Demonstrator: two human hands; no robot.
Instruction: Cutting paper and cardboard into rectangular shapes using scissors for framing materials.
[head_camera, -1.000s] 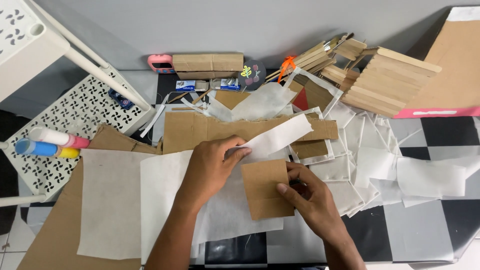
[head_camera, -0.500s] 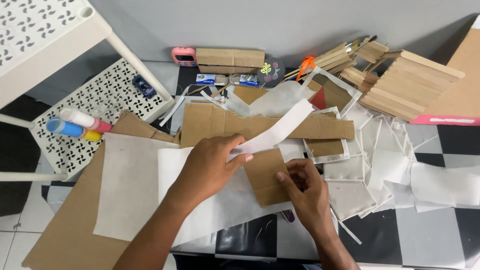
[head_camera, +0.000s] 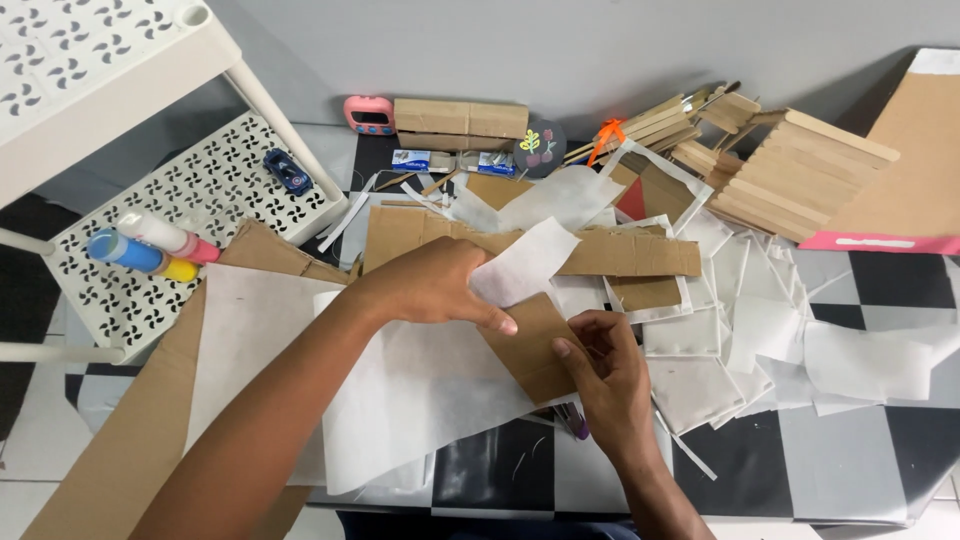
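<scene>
At the centre of the view the left hand (head_camera: 435, 285) pinches a strip of white paper (head_camera: 525, 262) between thumb and fingers, the strip rising toward one o'clock. Just below it, the right hand (head_camera: 605, 375) grips the lower right edge of a small brown cardboard piece (head_camera: 530, 345), which lies over a large white sheet (head_camera: 420, 400) on the checkered table (head_camera: 830, 460). At ten o'clock, paint bottles (head_camera: 150, 245) rest on a white perforated shelf (head_camera: 160, 215). At two o'clock sits a stack of wooden sticks (head_camera: 790, 175).
</scene>
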